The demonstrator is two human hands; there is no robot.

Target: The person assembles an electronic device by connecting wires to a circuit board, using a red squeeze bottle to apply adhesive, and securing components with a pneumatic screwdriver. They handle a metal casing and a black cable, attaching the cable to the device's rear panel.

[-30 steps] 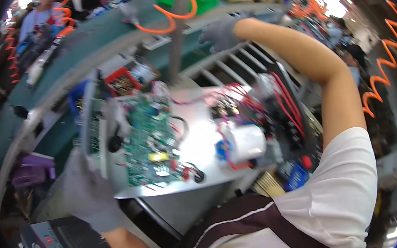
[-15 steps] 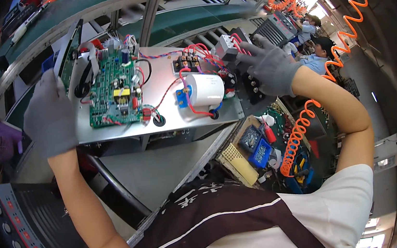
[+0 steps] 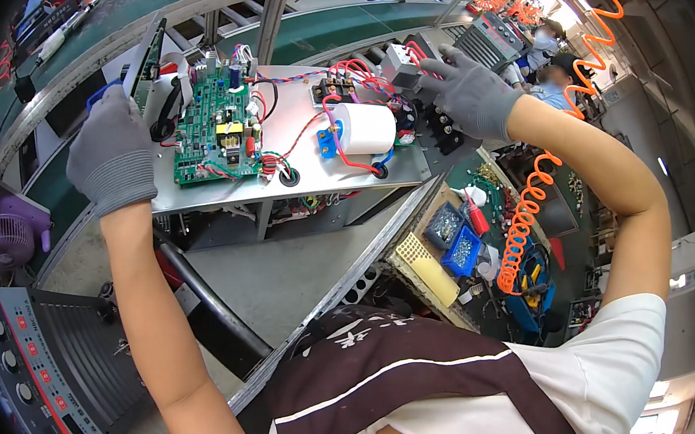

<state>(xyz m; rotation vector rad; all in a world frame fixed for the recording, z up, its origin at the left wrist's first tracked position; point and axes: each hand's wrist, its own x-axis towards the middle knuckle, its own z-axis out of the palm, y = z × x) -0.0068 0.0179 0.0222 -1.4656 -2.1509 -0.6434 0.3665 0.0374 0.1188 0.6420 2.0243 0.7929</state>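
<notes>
An uncovered metal chassis (image 3: 309,170) stands in front of me. On its top plate are a green circuit board (image 3: 207,134), a white cylindrical capacitor (image 3: 369,127), a dark terminal block (image 3: 334,89) and red wires. My left hand (image 3: 112,148), in a grey glove, grips the chassis's left end beside an upright panel (image 3: 146,56); its fingertips are partly hidden. At the opposite end my gloved right hand (image 3: 477,95) reaches over the dark end panel (image 3: 444,132), fingers spread beside a grey block (image 3: 401,65). It appears to hold that end.
Orange coiled hoses (image 3: 519,237) hang at the right, over a bench with blue bins (image 3: 461,253) of small parts. A finished machine (image 3: 50,367) stands lower left, near a purple fan (image 3: 7,240). A roller conveyor (image 3: 361,25) runs behind; two people (image 3: 554,85) sit far right.
The whole view has shifted, with the chassis and both hands appearing higher and a little further right. More of the chassis's front interior shows. Both hands stay at its ends.
</notes>
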